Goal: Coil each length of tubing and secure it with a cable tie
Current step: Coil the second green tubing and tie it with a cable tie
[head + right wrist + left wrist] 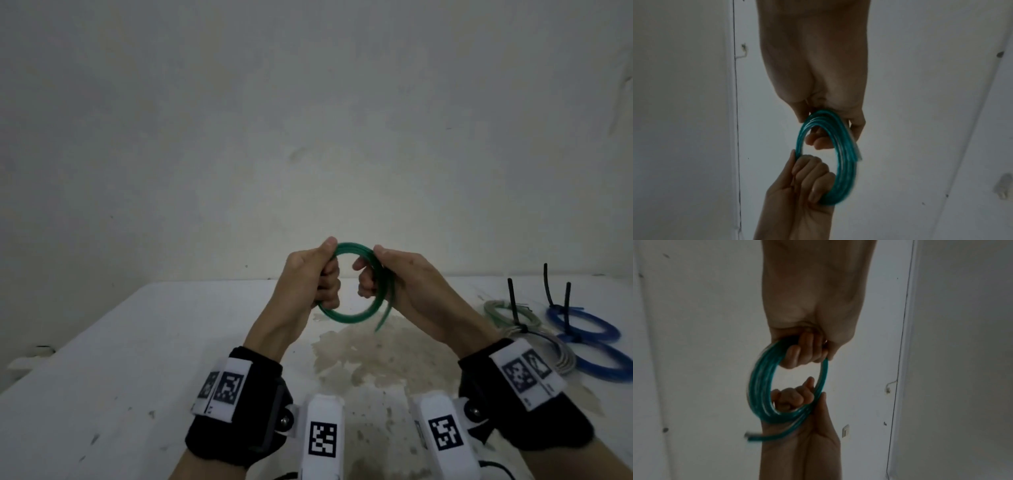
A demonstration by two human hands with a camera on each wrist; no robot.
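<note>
Both hands are raised above the white table (144,342), holding a coil of green tubing (346,317) between them, clear of the surface. The left hand (308,274) grips the coil's left side, fingers curled through the ring and thumb laid over the top strands. The right hand (404,281) grips the right side the same way, fingers hooked inside the loop and thumb pressing from above. The coil stands roughly upright, several turns bunched together, and one loose end (383,317) hangs down past the right palm, pointing at a stained patch (370,356) on the tabletop. From the left wrist camera that free end (764,437) juts out sideways below the ring. I see no tie on this coil. Off to the right on the table lie finished bundles: a grey-green tubing coil (507,313) and blue tubing coils (589,329), each cinched with a black cable tie (513,301) whose tail sticks up.
</note>
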